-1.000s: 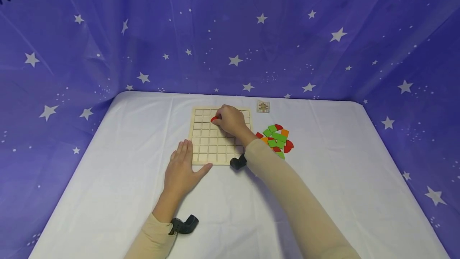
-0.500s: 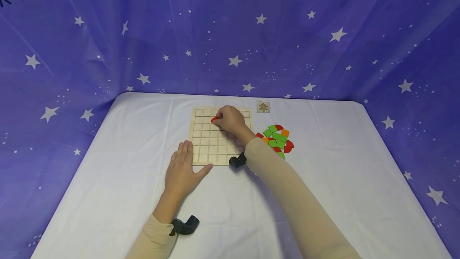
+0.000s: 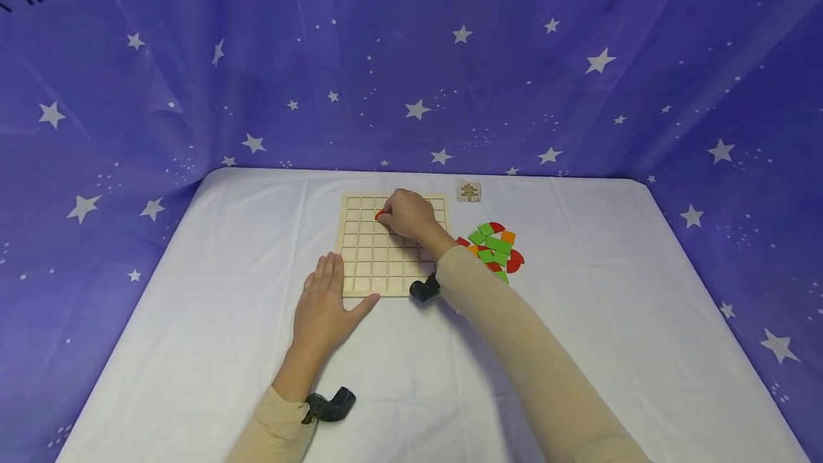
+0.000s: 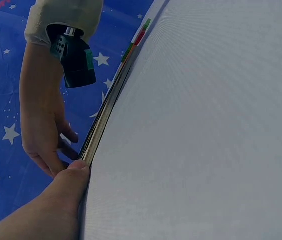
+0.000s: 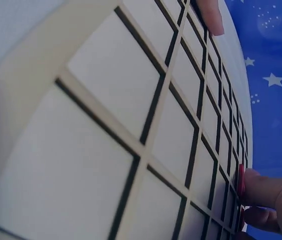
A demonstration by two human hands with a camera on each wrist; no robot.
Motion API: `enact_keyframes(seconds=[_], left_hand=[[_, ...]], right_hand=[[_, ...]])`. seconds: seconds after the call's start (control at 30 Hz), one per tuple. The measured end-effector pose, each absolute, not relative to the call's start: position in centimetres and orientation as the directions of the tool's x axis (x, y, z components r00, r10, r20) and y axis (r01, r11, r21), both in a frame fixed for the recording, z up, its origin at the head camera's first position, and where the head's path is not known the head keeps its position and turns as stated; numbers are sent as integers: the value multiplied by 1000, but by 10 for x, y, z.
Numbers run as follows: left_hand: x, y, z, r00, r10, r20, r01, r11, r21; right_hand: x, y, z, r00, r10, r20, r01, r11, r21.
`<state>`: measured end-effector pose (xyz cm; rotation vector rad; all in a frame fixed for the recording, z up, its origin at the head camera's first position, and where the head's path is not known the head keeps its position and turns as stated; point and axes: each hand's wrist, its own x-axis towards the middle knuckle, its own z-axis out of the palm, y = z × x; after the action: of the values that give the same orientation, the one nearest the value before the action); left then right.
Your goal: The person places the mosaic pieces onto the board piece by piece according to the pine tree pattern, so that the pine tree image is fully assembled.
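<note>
A pale wooden grid board (image 3: 363, 254) lies flat on the white table. Over its far part, my right hand (image 3: 413, 216) pinches a small red tile with a curved edge (image 3: 380, 215), right at the grid's upper rows. The right wrist view shows the red tile (image 5: 241, 181) upright-looking under the thumb, close against the board, with the fingers partly covering it. My left hand (image 3: 321, 306) lies spread at the board's near left corner, fingertips on the left edge and thumb along the near edge. From the left wrist view, the thumb (image 4: 73, 177) touches the board's side.
Right of the board lies a loose heap of tiles: green (image 3: 498, 244), red (image 3: 515, 261) and orange (image 3: 508, 237), partly hidden by the right sleeve. A small card with a brown tree-like pattern (image 3: 469, 191) lies beyond the board's far right corner. A purple starred curtain (image 3: 418, 109) hangs behind.
Both hands keep their places on the board, and the red tile stays under the right fingers. Only the head view has shifted slightly.
</note>
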<state>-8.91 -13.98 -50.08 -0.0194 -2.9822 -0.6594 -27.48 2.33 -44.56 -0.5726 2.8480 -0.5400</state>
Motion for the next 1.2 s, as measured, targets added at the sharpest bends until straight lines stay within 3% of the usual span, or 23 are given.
enact_keyframes(seconds=[0.2,1.2], left_hand=[[-88,-140,-502,-996,-6,83,29,906,422],[-88,-139,-499,-997,-8,79,26,907,421]], right_hand=[[-272,23,-447,-914,-399,-71,-357,876,-326],[-264,45,-447,-892,-450,33,-432,831,-351]])
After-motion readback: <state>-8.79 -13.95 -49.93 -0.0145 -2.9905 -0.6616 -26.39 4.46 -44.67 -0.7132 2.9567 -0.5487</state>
